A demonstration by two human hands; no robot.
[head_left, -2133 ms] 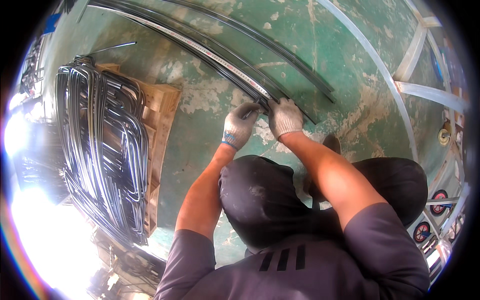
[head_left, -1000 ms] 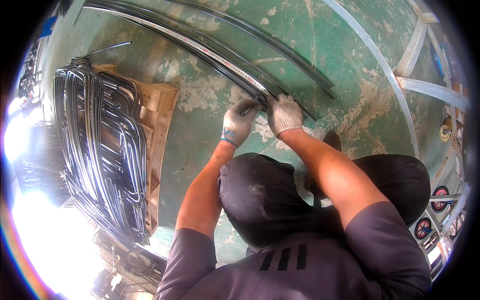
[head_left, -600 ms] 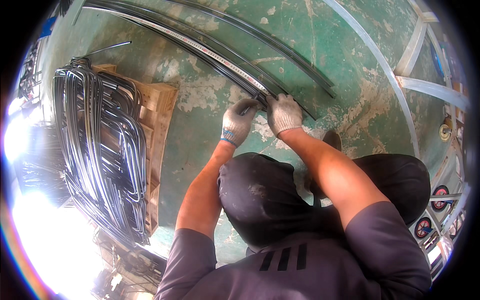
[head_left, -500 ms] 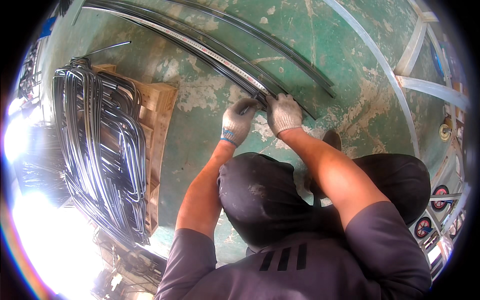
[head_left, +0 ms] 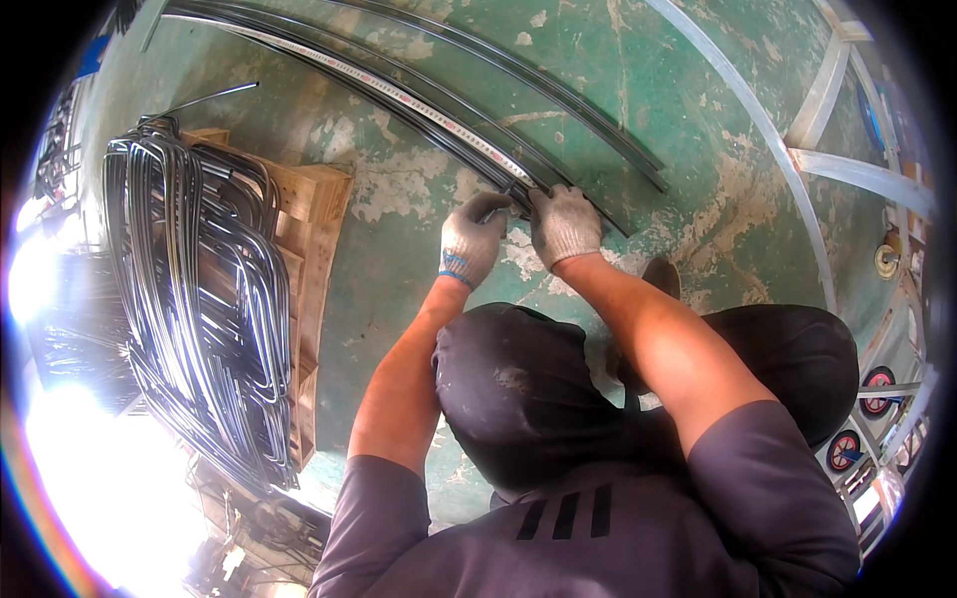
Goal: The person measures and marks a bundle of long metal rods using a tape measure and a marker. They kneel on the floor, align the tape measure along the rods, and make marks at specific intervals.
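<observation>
A white tape measure [head_left: 399, 95] with black and red markings is drawn out along a bundle of dark metal tubes [head_left: 419, 122] on the floor. My right hand [head_left: 566, 224], in a pale knit glove, presses over the near end of the tape and tubes with its fingers curled round them. Beside it on the left, my gloved left hand [head_left: 473, 239] has thumb and fingers closed in at the bundle's edge. A small dark piece shows at the left fingertips, too little of it to name. The tape's near end is hidden under the right hand.
More dark tubes [head_left: 558, 90] lie farther off on the worn green floor [head_left: 389, 259]. On the left, bent shiny tubes [head_left: 189, 259] are piled on a wooden pallet [head_left: 327, 189]. A pale metal frame [head_left: 812, 164] and small red-rimmed wheels [head_left: 843, 450] stand at the right.
Almost nothing differs. Both hands stay at the same spot on the tape and tubes, with only a very slight shift of the left hand.
</observation>
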